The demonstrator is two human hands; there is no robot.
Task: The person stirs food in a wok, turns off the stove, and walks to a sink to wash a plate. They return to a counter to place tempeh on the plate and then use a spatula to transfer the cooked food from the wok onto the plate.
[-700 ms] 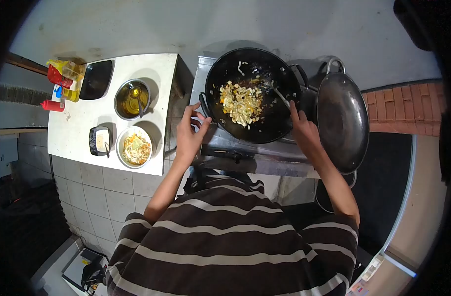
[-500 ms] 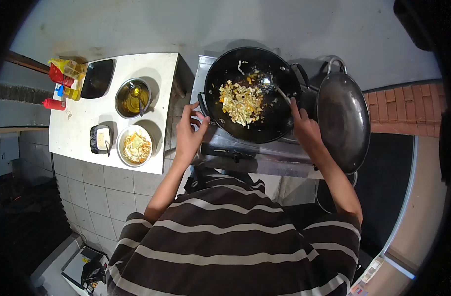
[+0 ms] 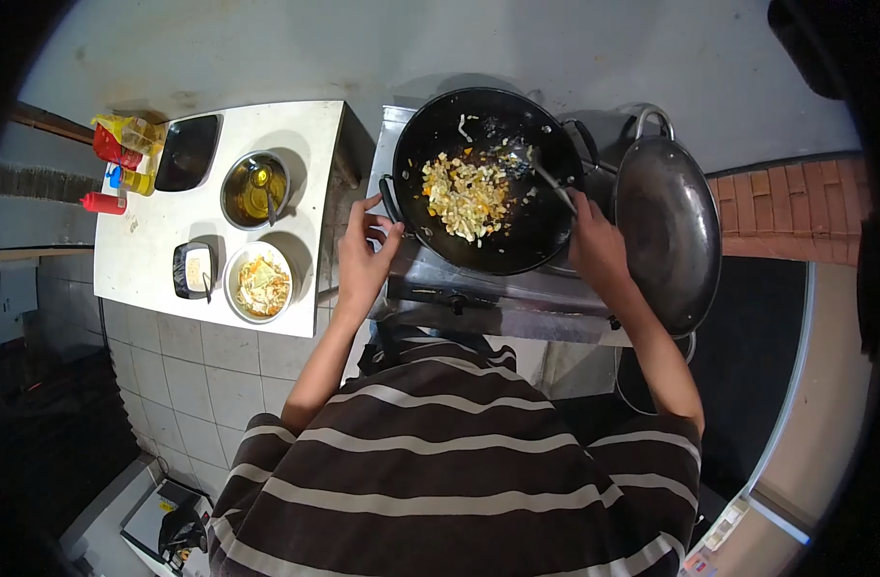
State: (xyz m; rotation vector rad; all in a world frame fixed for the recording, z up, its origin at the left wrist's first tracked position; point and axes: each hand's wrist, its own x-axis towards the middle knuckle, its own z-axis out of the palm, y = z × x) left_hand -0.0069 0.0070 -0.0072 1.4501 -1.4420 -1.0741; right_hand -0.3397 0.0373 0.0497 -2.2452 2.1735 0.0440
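A black wok [image 3: 546, 240] sits on the stove, with chopped, pale and orange food [image 3: 467, 197] heaped left of its middle. At the wok's left side, my left hand [image 3: 365, 255] has its fingers and thumb closed about the wok's handle [image 3: 390, 197]. My right hand [image 3: 599, 245] grips a metal spatula [image 3: 553, 183] over the right rim. The spatula's blade is inside the wok, right of the food, and looks slightly blurred.
A large metal wok [image 3: 666, 240] stands at the right. On the white table [image 3: 161, 260] are a metal bowl [image 3: 254, 207] with oil and a ladle, a bowl of shredded vegetables [image 3: 260, 282], a small black dish [image 3: 192, 270], a black tray [image 3: 188, 154] and a red bottle [image 3: 104, 203].
The spatula's blade has moved slightly right, away from the food, and my right hand has shifted with it. My left hand stays at the wok's handle.
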